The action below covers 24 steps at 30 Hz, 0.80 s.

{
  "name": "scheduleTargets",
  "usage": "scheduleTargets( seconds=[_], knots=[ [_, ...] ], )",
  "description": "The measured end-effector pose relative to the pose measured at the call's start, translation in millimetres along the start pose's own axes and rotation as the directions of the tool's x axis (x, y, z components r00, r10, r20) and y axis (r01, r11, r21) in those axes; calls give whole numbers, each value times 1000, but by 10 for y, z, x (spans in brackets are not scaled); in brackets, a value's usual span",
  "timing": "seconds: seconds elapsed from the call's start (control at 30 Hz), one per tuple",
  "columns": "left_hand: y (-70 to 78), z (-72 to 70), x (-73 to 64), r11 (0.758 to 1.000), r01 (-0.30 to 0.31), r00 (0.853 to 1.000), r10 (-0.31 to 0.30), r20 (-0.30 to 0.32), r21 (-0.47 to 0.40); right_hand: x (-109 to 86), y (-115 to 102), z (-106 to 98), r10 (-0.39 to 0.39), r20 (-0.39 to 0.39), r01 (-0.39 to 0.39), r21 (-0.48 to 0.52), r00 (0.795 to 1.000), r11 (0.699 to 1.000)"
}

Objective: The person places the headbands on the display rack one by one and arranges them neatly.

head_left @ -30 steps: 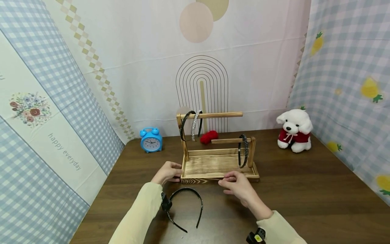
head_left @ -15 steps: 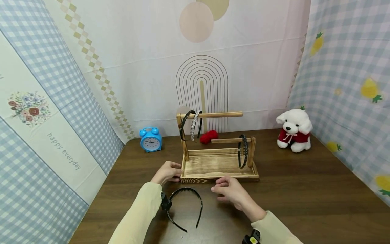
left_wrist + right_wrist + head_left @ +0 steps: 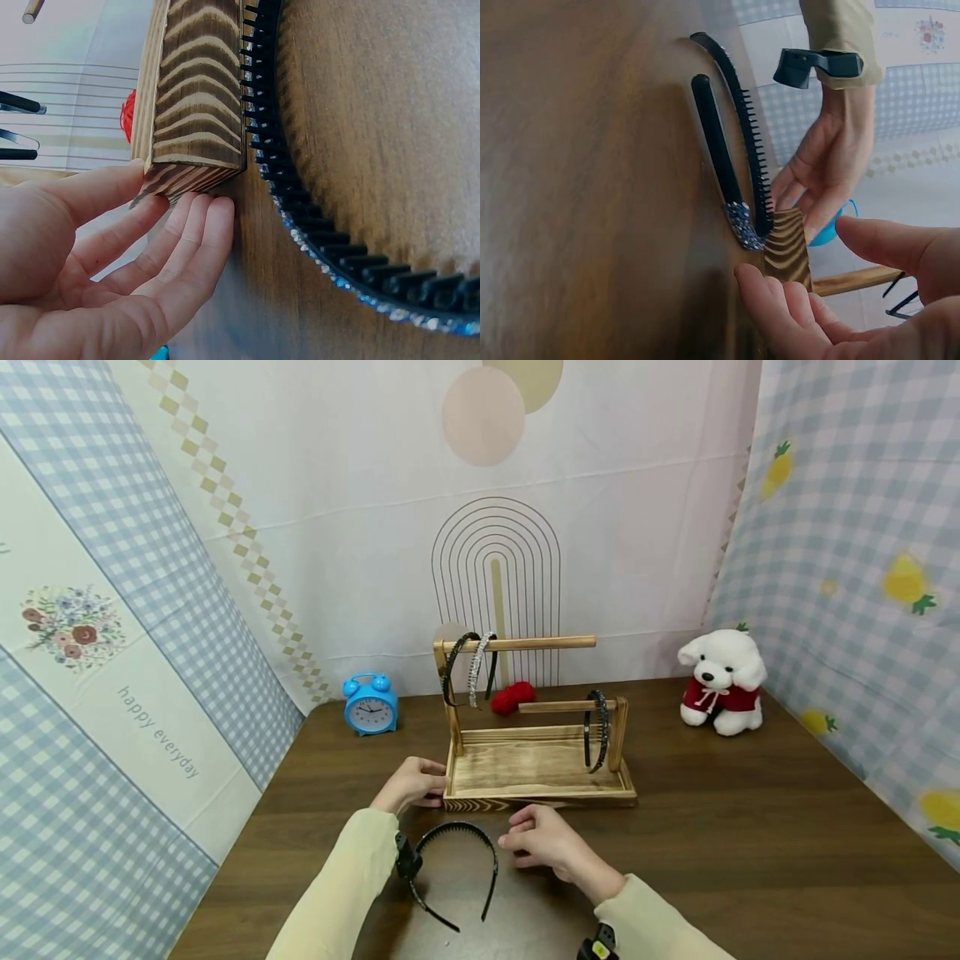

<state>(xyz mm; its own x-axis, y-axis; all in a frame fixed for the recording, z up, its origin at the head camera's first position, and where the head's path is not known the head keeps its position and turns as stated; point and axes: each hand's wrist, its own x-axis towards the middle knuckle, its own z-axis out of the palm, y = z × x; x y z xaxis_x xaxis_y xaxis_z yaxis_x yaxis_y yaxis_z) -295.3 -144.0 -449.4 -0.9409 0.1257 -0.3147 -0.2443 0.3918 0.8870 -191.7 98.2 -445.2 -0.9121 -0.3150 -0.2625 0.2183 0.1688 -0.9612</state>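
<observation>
My left hand [image 3: 411,783] rests its fingertips against the left end of a wooden headband rack [image 3: 517,764], with its thumb at the top corner in the left wrist view. A black toothed headband [image 3: 455,824] with glittery trim lies on the table in front of the rack, its ends toward me. Just right of its curve hovers my right hand [image 3: 543,839], fingers loosely bent around nothing. On the rack's upper bar hang a black headband [image 3: 447,677] and a silver sparkly headband [image 3: 476,672]. One dark beaded headband [image 3: 602,735] hangs from the lower bar.
A blue alarm clock [image 3: 371,706] stands at the back left of the brown table [image 3: 750,827]. Behind the rack lies a red yarn-like bundle [image 3: 513,697]. A white plush dog [image 3: 723,685] in a red top sits at the back right.
My right hand has moved left and toward me, from the rack's front edge to beside the headband on the table. The left hand has stayed at the rack's end.
</observation>
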Motion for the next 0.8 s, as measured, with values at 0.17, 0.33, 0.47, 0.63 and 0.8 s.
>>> scheduleTargets(
  seconds=[0.17,0.33,0.47,0.63,0.8],
  knots=[
    [-4,-7,-2,1000,7,1000,-7,0,3,50,-3,78,20,40,-19,-26,999,999],
    [-8,-17,13,1000,1,1000,-1,6,4,101,-39,132,41,39,-38,-78,998,996],
    [-1,-27,8,1000,-6,1000,6,4,-3,153,-55,179,23,27,-19,-139,999,990],
    [9,-24,-4,1000,-6,1000,6,3,3,211,-76,255,-9,-1,9,-279,1000,960],
    [14,-15,-12,1000,-4,1000,4,0,15,250,-102,313,-33,-46,6,-490,998,872]
  ],
)
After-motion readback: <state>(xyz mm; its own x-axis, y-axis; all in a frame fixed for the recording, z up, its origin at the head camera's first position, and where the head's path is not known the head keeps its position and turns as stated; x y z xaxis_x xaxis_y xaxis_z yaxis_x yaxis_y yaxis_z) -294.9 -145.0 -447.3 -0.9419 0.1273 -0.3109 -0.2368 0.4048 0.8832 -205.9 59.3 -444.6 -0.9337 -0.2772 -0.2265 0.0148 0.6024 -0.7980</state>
